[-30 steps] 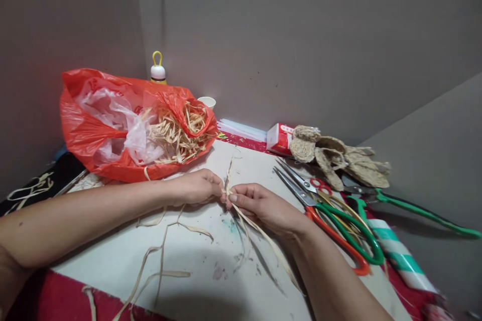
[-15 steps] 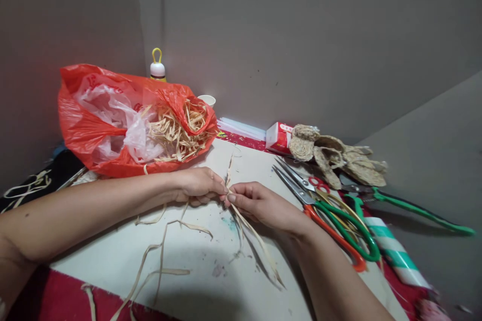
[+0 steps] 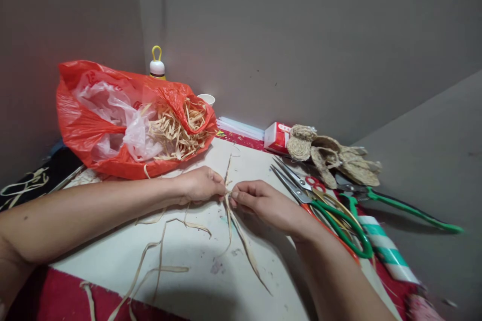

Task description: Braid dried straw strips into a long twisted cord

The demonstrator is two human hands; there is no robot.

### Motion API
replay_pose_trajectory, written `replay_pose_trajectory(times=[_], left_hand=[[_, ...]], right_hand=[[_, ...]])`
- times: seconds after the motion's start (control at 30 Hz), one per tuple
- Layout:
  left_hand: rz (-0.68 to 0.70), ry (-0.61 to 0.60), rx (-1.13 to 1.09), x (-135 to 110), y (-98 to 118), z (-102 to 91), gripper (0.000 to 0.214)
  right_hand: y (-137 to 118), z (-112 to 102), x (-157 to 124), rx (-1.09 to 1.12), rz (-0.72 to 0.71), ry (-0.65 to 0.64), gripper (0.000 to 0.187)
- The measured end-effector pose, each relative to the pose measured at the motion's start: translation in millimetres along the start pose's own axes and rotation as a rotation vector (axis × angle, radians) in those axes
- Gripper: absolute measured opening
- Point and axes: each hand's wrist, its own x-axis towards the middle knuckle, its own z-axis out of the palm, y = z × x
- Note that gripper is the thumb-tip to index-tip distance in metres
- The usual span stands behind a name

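Over the white board, my left hand and my right hand meet almost fingertip to fingertip. Both pinch a thin bundle of pale dried-fibre strips. One end of the bundle points up away from me, and longer tails fan out below toward me. The exact spot gripped is partly hidden by my fingers. Loose fibre strips lie curled on the board beneath my left forearm.
At the back left sits a red plastic bag with dried fibre. On the right lie scissors, pruning shears, a striped roll and woven fibre pieces. A red-white box and pale sticks line the back.
My hands have drawn slightly apart at the fingertips. The hanging tails have swung a little left and spread. The view has shifted slightly.
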Motion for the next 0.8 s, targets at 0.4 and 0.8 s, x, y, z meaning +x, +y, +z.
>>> replay_pose_trajectory(times=[0.4, 0.8], left_hand=[[-0.014, -0.133, -0.304, -1, -2, -7.4, 0.016], [-0.023, -0.138, -0.377, -5, -1, -4.7, 0.022]], right_hand=[[-17, 34, -7, -0.326, 0.033, 0.284, 0.023], [-20, 46, -12, -0.744, 0.059, 0.333, 0.029]])
